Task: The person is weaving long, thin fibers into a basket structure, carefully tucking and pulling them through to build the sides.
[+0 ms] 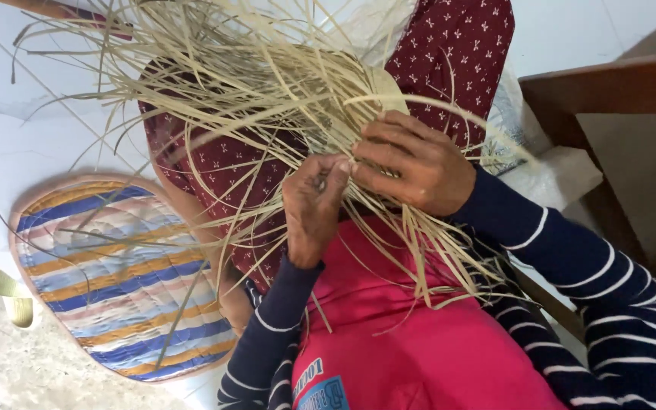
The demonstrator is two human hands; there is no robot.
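Observation:
A bundle of pale dried leaf strips (252, 83) fans out over my lap, which is covered in dark red patterned cloth (457, 45). The strips join in a partly woven piece (358, 80) just above my hands. My left hand (313, 205) pinches a few strips between thumb and fingers. Beside it and touching it, my right hand (415, 163) is closed over the strips at the woven edge. Loose strip ends (449, 258) hang down over my pink shirt (404, 334). Both arms are in navy sleeves with white stripes.
A quilted mat (115, 273) with blue, orange and white stripes lies on the white tiled floor (24, 144) at the left. Dark wooden furniture (616, 91) stands at the right, with a white plastic bag (548, 171) beside it. Rough grey ground (32, 364) is at the lower left.

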